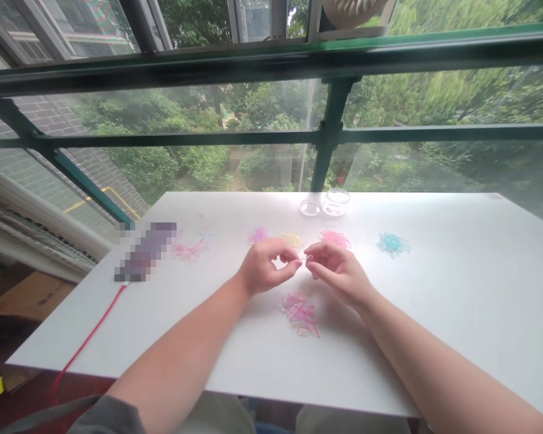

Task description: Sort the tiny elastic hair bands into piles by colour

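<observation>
Over the middle of the white table, my left hand is closed, thumb and forefinger pinching a small thin band, pale pink and looped at its end. My right hand faces it, its curled fingertips at the looped end of the same band. Just below both hands lies a loose pile of pink and purple bands. Beyond my fingers are a purple pile, a yellow pile partly hidden by my left hand, and a pink pile.
A turquoise pile lies right, a pale pink pile left. Two clear round containers stand at the far edge. A blurred-out dark device with a red cable sits left. A green railing runs behind the table.
</observation>
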A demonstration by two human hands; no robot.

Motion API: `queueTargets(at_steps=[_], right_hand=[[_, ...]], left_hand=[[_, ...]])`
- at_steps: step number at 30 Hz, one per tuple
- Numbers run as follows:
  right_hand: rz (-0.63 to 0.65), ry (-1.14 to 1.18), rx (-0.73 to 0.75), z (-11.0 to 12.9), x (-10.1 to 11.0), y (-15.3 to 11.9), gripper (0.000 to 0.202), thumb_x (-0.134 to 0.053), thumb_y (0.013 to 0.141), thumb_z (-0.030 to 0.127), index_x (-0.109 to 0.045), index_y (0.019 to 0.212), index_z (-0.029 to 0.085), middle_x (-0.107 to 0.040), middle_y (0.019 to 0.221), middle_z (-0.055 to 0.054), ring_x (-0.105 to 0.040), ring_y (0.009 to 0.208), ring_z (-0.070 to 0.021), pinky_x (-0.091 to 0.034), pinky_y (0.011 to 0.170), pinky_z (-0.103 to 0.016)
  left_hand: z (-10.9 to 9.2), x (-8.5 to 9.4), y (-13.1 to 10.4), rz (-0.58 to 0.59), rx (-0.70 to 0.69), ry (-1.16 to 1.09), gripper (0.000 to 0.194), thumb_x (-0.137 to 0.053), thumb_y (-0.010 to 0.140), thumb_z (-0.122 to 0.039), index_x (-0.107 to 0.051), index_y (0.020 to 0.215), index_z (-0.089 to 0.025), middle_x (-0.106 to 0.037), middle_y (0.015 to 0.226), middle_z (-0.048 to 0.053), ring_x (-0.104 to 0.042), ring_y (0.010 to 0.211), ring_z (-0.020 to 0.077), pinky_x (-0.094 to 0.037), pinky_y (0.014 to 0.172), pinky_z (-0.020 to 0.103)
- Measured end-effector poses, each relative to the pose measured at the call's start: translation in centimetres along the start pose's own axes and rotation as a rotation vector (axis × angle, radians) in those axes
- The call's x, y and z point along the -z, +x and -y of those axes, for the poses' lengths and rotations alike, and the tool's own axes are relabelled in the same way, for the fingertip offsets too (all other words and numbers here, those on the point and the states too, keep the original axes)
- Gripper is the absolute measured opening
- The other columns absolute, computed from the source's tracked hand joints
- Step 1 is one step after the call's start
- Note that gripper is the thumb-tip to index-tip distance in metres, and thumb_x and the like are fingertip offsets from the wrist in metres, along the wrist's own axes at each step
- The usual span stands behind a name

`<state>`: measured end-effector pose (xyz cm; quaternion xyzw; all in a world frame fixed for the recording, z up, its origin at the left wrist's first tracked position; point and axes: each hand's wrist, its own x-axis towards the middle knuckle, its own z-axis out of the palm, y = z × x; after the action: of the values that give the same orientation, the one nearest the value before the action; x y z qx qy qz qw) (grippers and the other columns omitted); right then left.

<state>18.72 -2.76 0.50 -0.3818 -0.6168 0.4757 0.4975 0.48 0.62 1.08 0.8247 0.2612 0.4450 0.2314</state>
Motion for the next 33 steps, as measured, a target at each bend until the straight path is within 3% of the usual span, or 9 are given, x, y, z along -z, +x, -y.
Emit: queueTargets(at_steps=[6,11,18,28,31,33], right_hand=[[-0.033,-0.048,0.037,0.3,0.1,0.1,0.015,-0.064,0.076,0.031,-0.062,0.072,0.017,-0.058,0.067,-0.001,-0.051,0.056,-0.0108,-0.045,0.052,-0.026],[-0.059,-0.049,0.05,-0.2,0.4,0.1,0.01,-0.064,0.076,0.026,-0.063,0.071,0.018,-0.058,0.067,-0.001,-0.05,0.057,-0.011,-0.043,0.054,-0.026],[-0.189,-0.053,0.024,-0.8,0.9,0.5,0.01,-0.065,0.073,0.026,-0.061,0.068,0.018,-0.057,0.063,0.001,-0.049,0.055,-0.0107,-0.04,0.053,-0.026],[-0.079,-0.413,0.056,-0.6,0.9,0.4,0.009,-0.058,0.077,0.024,-0.064,0.072,0.018,-0.059,0.066,-0.001,-0.046,0.055,-0.0113,-0.038,0.053,-0.026],[-0.181,-0.587,0.098,-0.9,2.5,0.9,0.01,-0.058,0.076,0.023,-0.067,0.074,0.019,-0.061,0.069,-0.002,-0.047,0.057,-0.0122,-0.039,0.056,-0.027],[-0.328,-0.7,0.056,-1.4,4.0,1.4,0.012,-0.057,0.075,0.024,-0.068,0.075,0.019,-0.062,0.071,-0.003,-0.047,0.058,-0.0128,-0.039,0.059,-0.028]], left_hand=[[-0.1,0.1,0.1,0.024,-0.013,0.041,0.008,-0.059,0.076,-0.019,-0.063,0.069,-0.017,-0.064,0.064,0.001,-0.052,0.059,0.0108,-0.045,0.062,0.025],[-0.1,0.0,0.1,0.051,-0.016,0.044,0.009,-0.058,0.076,-0.018,-0.061,0.068,-0.017,-0.062,0.063,0.001,-0.051,0.06,0.0108,-0.044,0.062,0.025],[0.0,0.2,0.1,0.062,0.022,0.061,0.009,-0.058,0.075,-0.016,-0.06,0.066,-0.017,-0.059,0.062,0.0,-0.052,0.061,0.0106,-0.043,0.062,0.024],[0.7,-0.1,-0.1,0.188,0.175,0.106,0.009,-0.058,0.076,-0.021,-0.063,0.071,-0.018,-0.065,0.069,0.0,-0.057,0.064,0.0106,-0.043,0.062,0.023],[0.8,0.0,-0.1,0.188,0.214,0.121,0.009,-0.057,0.077,-0.023,-0.065,0.074,-0.018,-0.067,0.072,0.0,-0.058,0.065,0.0115,-0.044,0.061,0.024],[0.8,0.1,0.0,0.188,0.229,0.131,0.01,-0.058,0.077,-0.024,-0.065,0.074,-0.018,-0.067,0.072,0.001,-0.058,0.065,0.0117,-0.045,0.06,0.024]])
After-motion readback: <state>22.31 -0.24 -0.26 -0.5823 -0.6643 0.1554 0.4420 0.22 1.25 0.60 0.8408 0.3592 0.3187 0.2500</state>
